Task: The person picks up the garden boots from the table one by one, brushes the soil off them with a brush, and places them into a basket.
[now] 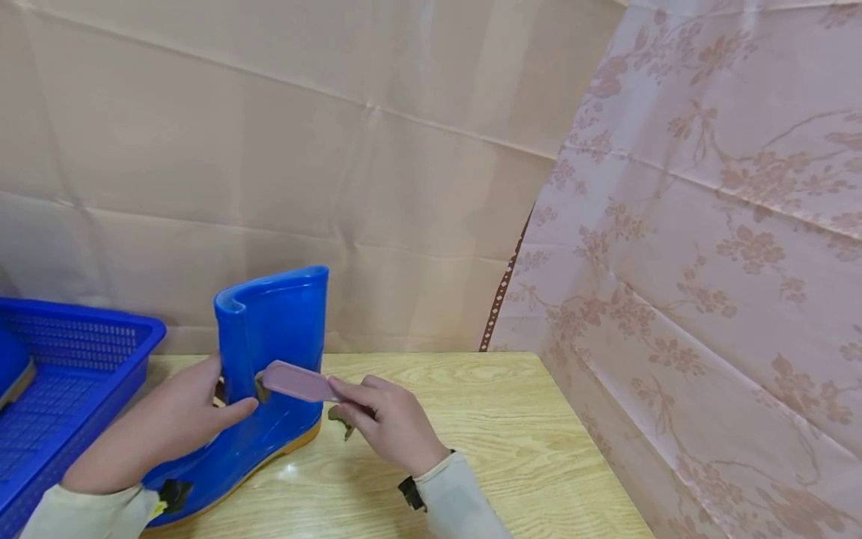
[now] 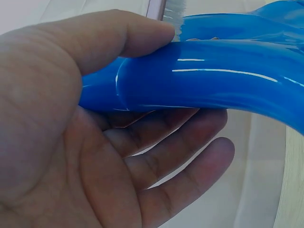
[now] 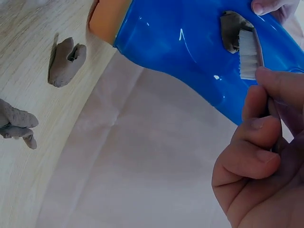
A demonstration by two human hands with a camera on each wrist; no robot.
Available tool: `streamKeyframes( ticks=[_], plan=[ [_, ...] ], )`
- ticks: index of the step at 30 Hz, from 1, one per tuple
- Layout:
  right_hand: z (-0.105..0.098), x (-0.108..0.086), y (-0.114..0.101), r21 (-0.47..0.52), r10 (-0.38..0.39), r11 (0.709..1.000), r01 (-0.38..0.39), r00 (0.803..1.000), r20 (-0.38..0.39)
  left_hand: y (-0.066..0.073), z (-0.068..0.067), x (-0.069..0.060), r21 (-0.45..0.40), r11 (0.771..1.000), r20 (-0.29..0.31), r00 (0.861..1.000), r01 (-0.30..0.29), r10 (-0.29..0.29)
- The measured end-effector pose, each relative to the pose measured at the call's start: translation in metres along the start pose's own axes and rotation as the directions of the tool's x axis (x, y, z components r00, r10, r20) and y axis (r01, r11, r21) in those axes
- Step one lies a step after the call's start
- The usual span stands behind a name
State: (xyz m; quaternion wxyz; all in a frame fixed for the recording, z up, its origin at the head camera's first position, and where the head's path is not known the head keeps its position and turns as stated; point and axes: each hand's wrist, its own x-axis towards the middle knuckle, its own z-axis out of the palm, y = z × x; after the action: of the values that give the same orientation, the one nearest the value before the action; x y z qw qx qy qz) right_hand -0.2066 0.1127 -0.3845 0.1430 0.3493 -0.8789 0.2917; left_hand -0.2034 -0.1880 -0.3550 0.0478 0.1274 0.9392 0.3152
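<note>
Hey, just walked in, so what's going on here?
A person's left hand grips the shaft of a blue boot. The right hand holds a brush, its bristles by a brown lump that's on the boot now. Two more lumps lie on the table. A basket sits to the left, with something blue in it, cut off by the frame.

Creased plain beige cloth [image 1: 404,187] hangs behind the pale yellow wood-grain counter [image 1: 512,449]; to the right, pink cloth with brownish flowers [image 1: 707,299]. Leftmost, I see a blue perforated plastic basket [image 1: 81,348].
</note>
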Motion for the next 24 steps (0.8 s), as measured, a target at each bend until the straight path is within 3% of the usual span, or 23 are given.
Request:
streamKeyframes(
  ticks=[6,15,24],
  plan=[
    [-0.0018,-0.0001,0.0026,0.016,0.025,1.000,-0.025,1.000,0.001,-0.0004,0.0007,-0.0002,-0.008,1.000,0.001,1.000,-0.004,0.004],
    [-0.0007,0.0004,-0.0006,0.149,-0.058,0.987,0.060,0.998,-0.021,0.0010,0.0015,-0.0012,-0.015,0.999,-0.003,0.999,-0.036,0.035],
    [0.0019,0.0006,-0.0009,0.089,-0.027,0.996,0.027,1.000,0.003,0.0013,0.0016,-0.0023,-0.015,0.999,-0.002,0.999,-0.034,0.033]
  ],
)
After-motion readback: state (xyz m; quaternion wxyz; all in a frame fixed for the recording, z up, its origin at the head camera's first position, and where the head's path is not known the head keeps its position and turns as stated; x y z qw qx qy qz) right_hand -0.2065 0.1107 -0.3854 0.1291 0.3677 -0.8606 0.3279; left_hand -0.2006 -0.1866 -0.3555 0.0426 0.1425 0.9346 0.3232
